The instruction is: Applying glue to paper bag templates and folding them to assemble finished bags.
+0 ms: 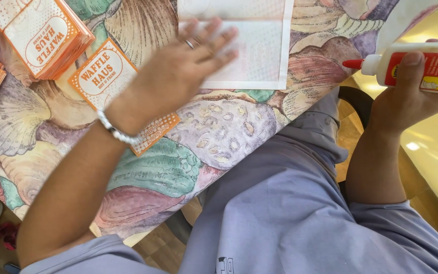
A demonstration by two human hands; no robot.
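Upper right of the frame: one white glue bottle (422, 68) with red label and red tip, gripped by right hand (406, 96), fingers closed around it. Upper centre: left hand (178, 76), fingers spread flat on one pale paper sheet (259, 50) on the shell-patterned counter (219, 132). Upper left: orange-and-white paper sleeves, one stack (41, 35), one loose sleeve (102, 73).

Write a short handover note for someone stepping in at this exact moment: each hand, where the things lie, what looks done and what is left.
Left hand: flat, palm down on the white unfolded paper sheet, pressing its left part.
Right hand: grips the glue bottle, held sideways off the table edge, red nozzle pointing at the sheet.
One orange printed bag lies under the left wrist; a stack of bags sits far left on the shell-patterned tablecloth.
Done: a pile of bags. Left: the white sheet lies unfolded; glue not visible.
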